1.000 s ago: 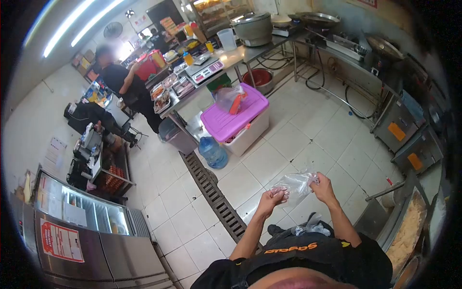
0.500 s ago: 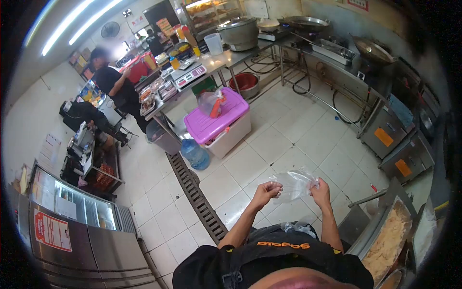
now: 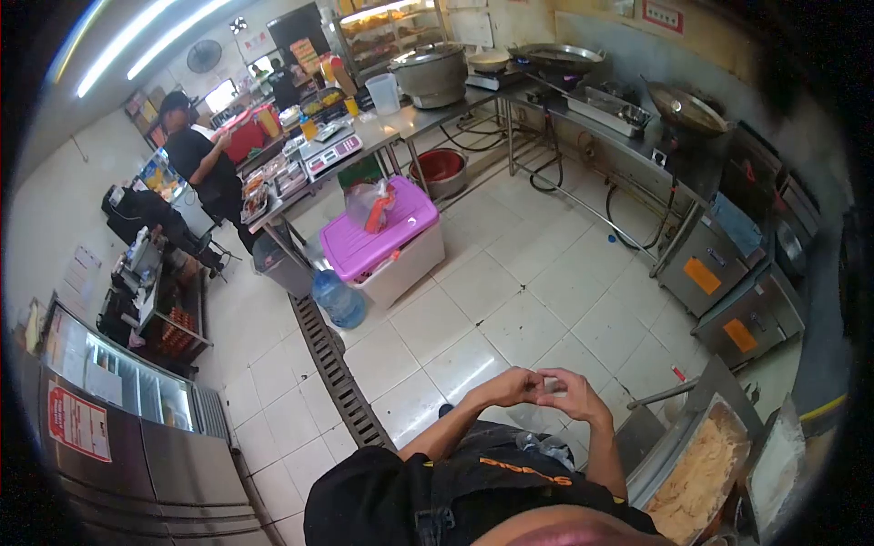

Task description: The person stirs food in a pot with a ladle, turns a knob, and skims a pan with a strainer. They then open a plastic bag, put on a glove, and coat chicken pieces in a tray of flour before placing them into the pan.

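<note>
Clear Bag at the Hands: Visibility and Surroundings

We locate the clear bag (image 3: pixel 551 387) at the fingertips, between the left hand (image 3: pixel 518 388) and the right hand (image 3: pixel 579 400), above the apron (image 3: pixel 510 460). The fingertips of both hands are together; the fingers of the right hand are curved. We cannot tell whether either grip is clamped on the film, because the fingers overlap it. The bag's outline is hard to make out: its transparent film blends with the floor tiles (image 3: pixel 469 364) and its lower edge is indistinct. Crumpled plastic (image 3: pixel 546 448) lies against the apron; we cannot tell whether it joins the bag. The apron lettering is foreshortened and unreadable.

At lower right, a container of pale, crumbly material (image 3: pixel 696 473) is cut off by the lower edge of the view. At lower left, the steel refrigerator (image 3: pixel 191 460) is only partly in view. Dark borders mask the corners.

Forward of the hands, a drain grate (image 3: pixel 332 369) crosses the floor. Beyond it, a blue water bottle (image 3: pixel 339 300) stands beside a white bin (image 3: pixel 405 271) with a purple lid (image 3: pixel 387 238). A plastic bag with orange contents (image 3: pixel 370 207) rests on the lid. The bin partly blocks our view beneath the counter (image 3: pixel 382 134), which carries a scale (image 3: pixel 332 155) and a large pot (image 3: pixel 430 77). A person (image 3: pixel 202 159) stands behind, lower legs hidden.
</note>
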{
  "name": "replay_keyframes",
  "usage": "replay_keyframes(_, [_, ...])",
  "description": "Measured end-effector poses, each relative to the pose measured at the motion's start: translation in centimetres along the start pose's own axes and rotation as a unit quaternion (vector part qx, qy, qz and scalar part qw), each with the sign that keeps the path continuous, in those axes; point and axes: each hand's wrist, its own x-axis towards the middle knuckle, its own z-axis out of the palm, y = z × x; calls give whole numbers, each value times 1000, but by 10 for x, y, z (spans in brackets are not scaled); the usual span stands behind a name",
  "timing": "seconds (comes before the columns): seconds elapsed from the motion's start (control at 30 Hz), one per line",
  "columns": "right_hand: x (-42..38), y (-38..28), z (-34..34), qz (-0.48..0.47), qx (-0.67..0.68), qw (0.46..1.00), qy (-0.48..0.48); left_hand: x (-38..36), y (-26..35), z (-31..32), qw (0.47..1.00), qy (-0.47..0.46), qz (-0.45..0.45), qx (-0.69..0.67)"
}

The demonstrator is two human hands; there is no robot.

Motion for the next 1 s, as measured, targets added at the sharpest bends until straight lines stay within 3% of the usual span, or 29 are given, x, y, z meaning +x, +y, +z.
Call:
replay_keyframes(0.03, [4,16,0,-2,17,999,47,3,8,-9,997,-55,-31,37])
replay_keyframes(0.17, [1,9,-11,59,-13,995,74,6,4,-21,997,-62,-30,-23])
replay_keyframes(0.27, [7,11,-11,-8,-99,986,133,8,-1,-38,997,-55,-35,-28])
replay_keyframes(0.37, [11,8,-12,-10,-128,981,148,9,-7,-45,999,-29,-31,16])
replay_keyframes(0.47, [16,17,-6,-7,-15,990,140,10,1,-48,998,-31,-53,-29])
replay_keyframes(0.57, [16,16,7,40,138,984,104,12,-11,-38,998,17,13,-56])
replay_keyframes(0.67, [20,39,6,71,26,995,65,15,-8,-32,996,75,-3,-51])
replay_keyframes(0.77, [20,45,5,112,-81,975,172,21,-3,-16,945,328,7,0])
replay_keyframes(0.87, [19,46,-6,139,-79,955,248,23,-6,-13,962,245,-82,-88])
replay_keyframes(1.0, [8,43,-3,90,-72,959,258,30,-8,16,978,92,-89,-167])
